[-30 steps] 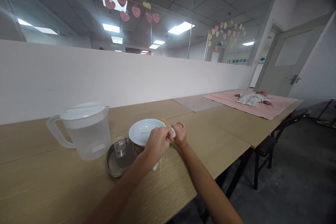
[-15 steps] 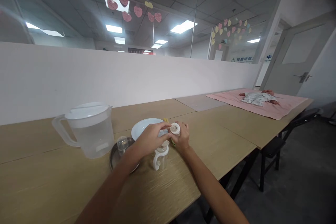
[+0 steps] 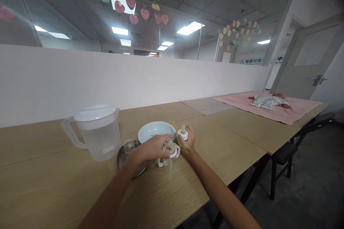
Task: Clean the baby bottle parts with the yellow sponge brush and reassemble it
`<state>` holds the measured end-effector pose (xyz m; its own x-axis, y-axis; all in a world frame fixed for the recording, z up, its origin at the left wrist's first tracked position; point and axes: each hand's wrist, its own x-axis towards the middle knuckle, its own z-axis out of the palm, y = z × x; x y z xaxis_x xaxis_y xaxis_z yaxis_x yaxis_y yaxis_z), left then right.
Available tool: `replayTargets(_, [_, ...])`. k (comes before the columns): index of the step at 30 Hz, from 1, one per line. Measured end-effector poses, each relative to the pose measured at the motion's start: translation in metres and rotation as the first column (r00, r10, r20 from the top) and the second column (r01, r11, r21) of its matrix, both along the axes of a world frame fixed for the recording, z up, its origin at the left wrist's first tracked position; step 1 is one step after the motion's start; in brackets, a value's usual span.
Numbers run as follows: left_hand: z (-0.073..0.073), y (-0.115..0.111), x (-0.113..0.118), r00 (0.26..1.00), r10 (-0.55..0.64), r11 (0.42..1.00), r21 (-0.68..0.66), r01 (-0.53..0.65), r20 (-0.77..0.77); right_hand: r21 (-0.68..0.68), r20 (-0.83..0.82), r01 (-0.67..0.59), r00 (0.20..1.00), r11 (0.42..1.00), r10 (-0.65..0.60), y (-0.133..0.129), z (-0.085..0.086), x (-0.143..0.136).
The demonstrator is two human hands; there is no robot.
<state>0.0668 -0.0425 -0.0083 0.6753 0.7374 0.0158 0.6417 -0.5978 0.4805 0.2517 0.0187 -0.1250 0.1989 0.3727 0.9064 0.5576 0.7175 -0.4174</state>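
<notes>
Wall: white wall [image 3: 129, 78] beyond both hands, glass above it, paper hearts on the glass.
Counter: wood-tone counter [image 3: 231, 150] under both hands, runs off far to the right of them. Panel seams visible.
Pink cloth: pink cloth [image 3: 291, 112] flat on the counter, well apart from the right hand, ahead and to its right.
Chair: black chair [image 3: 284, 152] right of the right hand, past the counter edge.
Doll: doll-like figure [image 3: 268, 102] lying on the cloth, pale patterned clothing, well off to the right of the right hand.
Pitcher: clear pitcher [image 3: 100, 136] upright, left of the left hand, white lid, handle pointing away from the hand.
Bowl: white bowl [image 3: 153, 128] just beyond the left hand, near the right hand.
Tray: round metal tray [image 3: 122, 161] left of the left hand, partly hidden by that forearm.
Left hand: left hand [image 3: 152, 147] palm down at the bottle neck, thumb and fingers spread apart around it. Can't tell how firm the grip is.
Right hand: right hand [image 3: 189, 141] curled, thumb and fingers pinching the teat lid.
Bottle: clear bottle [image 3: 168, 164] upright on the counter at the left fingertips, white side handles, mouth uncovered.
Utensils: yellow-green utensils [image 3: 174, 125] between bowl and right hand, partly hidden.
Clear cap: clear cap [image 3: 129, 146] in the tray, left of the left hand.
Teat lid: teat lid [image 3: 182, 134] in the right hand, teat up, clear of the bottle.
</notes>
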Motion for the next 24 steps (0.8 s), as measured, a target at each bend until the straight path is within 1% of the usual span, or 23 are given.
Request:
replayTargets(2, [-0.001,0.002,-0.003,1.0,-0.002,1.0,-0.03,0.002,0.021,0.001,-0.09,-0.068,0.994,0.998,0.068,-0.002,0.003,-0.001])
replayTargets(5, [-0.004,0.006,-0.006,0.998,0.025,0.998,-0.051,-0.022,0.06,0.05,-0.131,-0.075,0.988,0.996,0.081,-0.008,0.009,-0.005])
replayTargets(8, [-0.007,0.012,-0.007,0.994,0.028,0.997,-0.081,-0.019,0.109,0.13,-0.059,-0.039,0.997,0.991,0.047,-0.018,0.012,-0.01])
replayTargets(11, [-0.009,0.017,-0.008,0.988,0.008,0.994,-0.108,0.01,0.157,0.177,0.018,-0.012,1.0,0.984,0.009,-0.023,0.008,-0.016])
replayTargets(15, [-0.01,0.019,-0.009,0.982,-0.011,0.991,-0.127,0.035,0.189,0.218,0.095,-0.075,0.994,0.973,0.056,-0.022,-0.003,-0.022])
replayTargets(17, [-0.01,0.019,-0.009,0.98,-0.014,0.991,-0.129,0.041,0.197,0.235,0.107,-0.104,0.991,0.966,0.081,-0.02,-0.006,-0.024])
replayTargets(24, [-0.01,0.02,-0.009,0.97,-0.059,0.99,-0.112,0.087,0.235,0.2,0.143,-0.145,0.983,0.969,0.118,-0.019,-0.006,-0.031])
